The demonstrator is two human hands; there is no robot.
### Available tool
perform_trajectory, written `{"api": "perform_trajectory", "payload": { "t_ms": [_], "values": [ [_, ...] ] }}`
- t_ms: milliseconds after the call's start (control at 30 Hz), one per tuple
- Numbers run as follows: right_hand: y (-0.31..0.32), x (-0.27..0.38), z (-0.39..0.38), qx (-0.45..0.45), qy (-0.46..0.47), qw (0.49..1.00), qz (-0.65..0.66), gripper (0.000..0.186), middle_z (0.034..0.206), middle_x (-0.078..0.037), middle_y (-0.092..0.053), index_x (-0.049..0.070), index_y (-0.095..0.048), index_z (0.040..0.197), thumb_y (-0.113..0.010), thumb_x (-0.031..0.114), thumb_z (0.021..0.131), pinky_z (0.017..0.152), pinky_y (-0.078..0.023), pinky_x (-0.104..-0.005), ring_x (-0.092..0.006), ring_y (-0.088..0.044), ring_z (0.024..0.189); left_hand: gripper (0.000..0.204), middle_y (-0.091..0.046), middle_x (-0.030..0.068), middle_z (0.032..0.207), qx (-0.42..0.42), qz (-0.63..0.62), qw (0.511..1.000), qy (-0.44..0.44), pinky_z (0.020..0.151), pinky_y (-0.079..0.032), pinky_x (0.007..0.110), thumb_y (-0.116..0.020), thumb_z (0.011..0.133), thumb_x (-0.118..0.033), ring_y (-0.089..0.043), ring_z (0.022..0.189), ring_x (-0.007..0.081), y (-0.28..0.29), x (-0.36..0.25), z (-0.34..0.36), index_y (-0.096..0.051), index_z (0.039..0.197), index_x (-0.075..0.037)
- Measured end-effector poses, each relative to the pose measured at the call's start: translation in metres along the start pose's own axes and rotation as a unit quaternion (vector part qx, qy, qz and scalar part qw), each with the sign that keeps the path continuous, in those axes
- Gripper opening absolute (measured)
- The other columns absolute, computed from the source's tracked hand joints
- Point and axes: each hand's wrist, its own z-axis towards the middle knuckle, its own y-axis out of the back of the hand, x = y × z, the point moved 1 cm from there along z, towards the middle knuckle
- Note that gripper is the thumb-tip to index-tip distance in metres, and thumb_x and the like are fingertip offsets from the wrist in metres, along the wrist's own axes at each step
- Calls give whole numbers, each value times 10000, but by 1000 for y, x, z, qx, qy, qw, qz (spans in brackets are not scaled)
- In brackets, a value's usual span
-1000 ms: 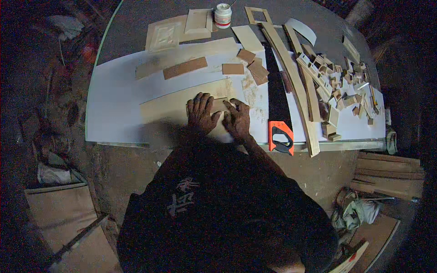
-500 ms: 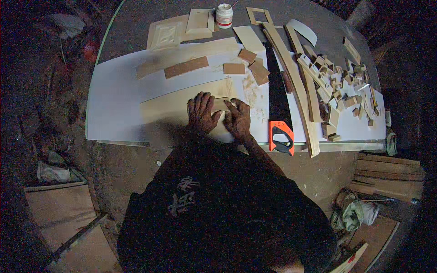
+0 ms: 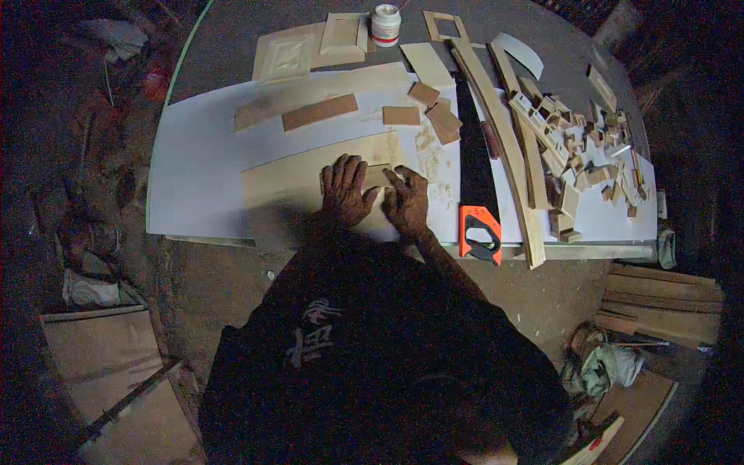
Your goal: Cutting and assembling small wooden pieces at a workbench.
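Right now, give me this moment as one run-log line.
left hand: flat on small wood piece | right hand: fingers at its right end | beneath: pale board | right of hands: orange-handled saw

Dim light falls on the broad table (image 3: 535, 27), whose dark grey top bends at the rim and carries a white sheet (image 3: 194, 155), shadowed along its near left part. Below spreads a dull brown floor (image 3: 542, 298), flecked with pale specks. At lower left lie flat brown panels (image 3: 97, 341) crossed by a dark strip (image 3: 136, 399); at right, stacked boards (image 3: 659, 298) sit above a crumpled pale bag (image 3: 608, 368). The outer edges sink into blackness.
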Motion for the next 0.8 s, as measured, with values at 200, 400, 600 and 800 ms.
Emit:
{"api": "perform_trajectory", "payload": {
  "t_ms": [200, 400, 600, 800],
  "values": [
    [-3, -5, 0, -4, 13, 1000, -15, 428, 1207, -148, -559, 117, -649, 1213, -666, 95, 786, 901, -450, -418, -328, -496, 1089, 581, -507, 170, 1289, 1, 3, 1000, 1, 966, -316, 541, -687, 794, -388, -428, 1251, 369, -3, 1, -1, -554, 1206, -1],
    [0, -2, 2, 4, 20, 999, -36, 413, 1200, -153, -554, 114, -654, 1184, -661, 87, 771, 918, -443, -431, -337, -494, 1099, 574, -516, 168, 1272, -10, 9, 1000, -9, 952, -330, 550, -676, 801, -403, -449, 1231, 368, -4, 2, -2, -563, 1197, -3],
    [0, -2, 3, -12, 30, 999, -22, 417, 1177, -158, -565, 114, -642, 1195, -650, 117, 778, 926, -442, -447, -348, -508, 1084, 564, -518, 159, 1277, -5, 19, 1000, -2, 953, -336, 539, -651, 823, -418, -446, 1238, 364, -3, 1, -1, -563, 1195, -3],
    [-5, -6, 2, -21, 31, 999, -32, 410, 1174, -162, -575, 111, -643, 1193, -652, 134, 784, 915, -452, -448, -351, -520, 1069, 556, -533, 162, 1261, -39, 14, 999, -17, 947, -346, 537, -651, 826, -424, -467, 1215, 368, -3, 1, 0, -576, 1173, 5]
  ]
}}
